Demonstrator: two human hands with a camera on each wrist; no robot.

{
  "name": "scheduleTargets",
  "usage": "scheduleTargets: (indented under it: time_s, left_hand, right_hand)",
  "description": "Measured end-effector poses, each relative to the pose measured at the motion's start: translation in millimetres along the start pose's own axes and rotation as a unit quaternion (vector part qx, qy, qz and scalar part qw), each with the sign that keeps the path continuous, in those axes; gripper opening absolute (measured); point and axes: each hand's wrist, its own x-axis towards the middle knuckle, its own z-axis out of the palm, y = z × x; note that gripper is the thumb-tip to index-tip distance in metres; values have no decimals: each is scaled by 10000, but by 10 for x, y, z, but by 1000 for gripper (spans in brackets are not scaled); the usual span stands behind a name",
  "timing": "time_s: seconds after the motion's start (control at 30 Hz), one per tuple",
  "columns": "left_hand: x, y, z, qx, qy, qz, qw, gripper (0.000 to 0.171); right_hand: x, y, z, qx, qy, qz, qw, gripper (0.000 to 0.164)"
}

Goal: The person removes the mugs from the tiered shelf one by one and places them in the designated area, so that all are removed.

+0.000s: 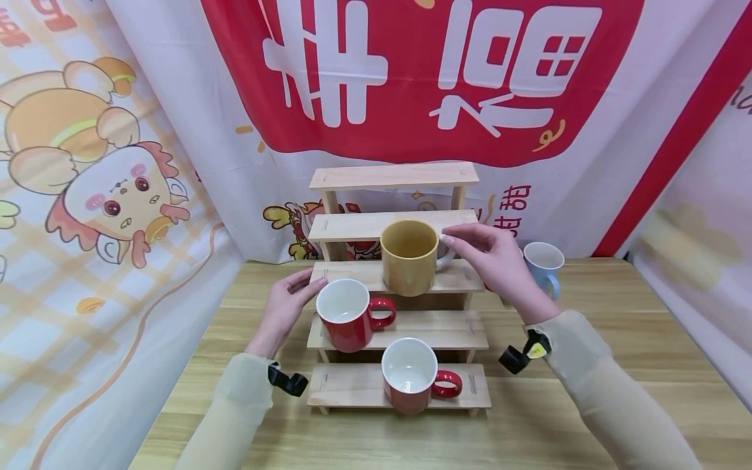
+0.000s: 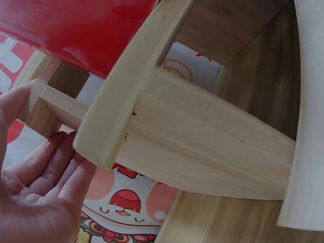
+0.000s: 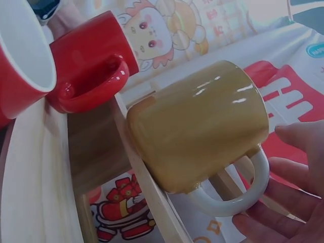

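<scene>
My right hand (image 1: 496, 264) is loosely spread, fingertips by the white handle (image 3: 261, 173) of the yellow mug (image 1: 409, 275), which stands on the middle step (image 1: 369, 273). My left hand (image 1: 286, 308) grips that step's left end, beside the nearer left red mug (image 1: 348, 331).

A wood-grained table (image 1: 658, 352) fills the foreground. Behind it hangs a white cloth (image 1: 194, 85) with a large red panel (image 1: 405, 137) bearing bold white characters (image 1: 356, 39); smaller red characters (image 1: 517, 197) sit below. A horned cartoon figure (image 1: 123, 189) decorates the left wall; a red stripe (image 1: 677, 150) slants down the right.
</scene>
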Motion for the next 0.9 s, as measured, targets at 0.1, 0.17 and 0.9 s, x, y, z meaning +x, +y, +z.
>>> scheduleTargets:
  time_s: [0.1, 0.17, 0.9]
  left_hand:
    - [0, 0, 0, -16, -2, -18, 10000, 64]
    - [-1, -1, 0, -23, -9, -22, 10000, 64]
    - [29, -17, 2, -118, -61, -44, 9999, 66]
  right_hand:
    - [17, 11, -1, 28, -29, 117, 9999, 45]
    - [21, 16, -4, 51, -53, 143, 9999, 44]
    - [49, 45, -46, 63, -251, 194, 9995, 41]
